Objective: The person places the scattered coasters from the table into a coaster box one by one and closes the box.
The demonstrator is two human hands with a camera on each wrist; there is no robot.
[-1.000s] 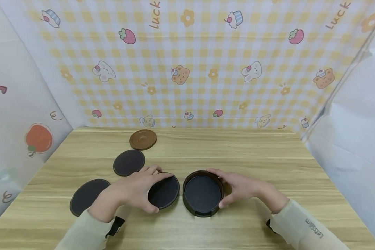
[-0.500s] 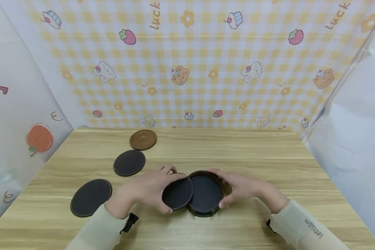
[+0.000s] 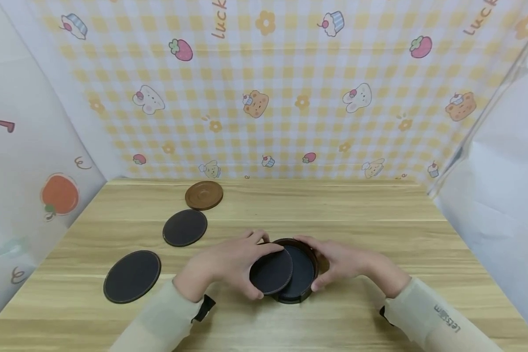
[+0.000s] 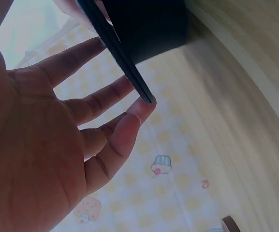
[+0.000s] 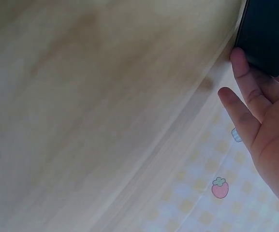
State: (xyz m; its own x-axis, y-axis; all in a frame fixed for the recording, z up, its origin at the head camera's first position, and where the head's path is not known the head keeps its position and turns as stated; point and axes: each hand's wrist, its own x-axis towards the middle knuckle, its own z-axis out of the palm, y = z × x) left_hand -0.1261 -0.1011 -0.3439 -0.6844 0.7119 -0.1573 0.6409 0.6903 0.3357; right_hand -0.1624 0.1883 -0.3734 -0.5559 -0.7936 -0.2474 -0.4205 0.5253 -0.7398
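Note:
My left hand grips a round black coaster by its edges, thumb in front and fingers behind. The coaster overlaps the left side of a round dark coaster holder in the head view, and a black disc lies inside that holder. From the left wrist view, the coaster is seen edge-on, tilted above the holder wall. My right hand holds the holder's right side between thumb and fingers. In the right wrist view, fingertips touch the holder's dark outer wall.
Two more black coasters lie on the wooden table to the left, a nearer coaster and a farther coaster. Behind them is a brown wooden disc. A checked cloth backdrop rises at the table's back edge.
My left hand has carried the coaster rightward, from beside the holder to over its left part. The right hand keeps its hold on the holder. The view has shifted slightly.

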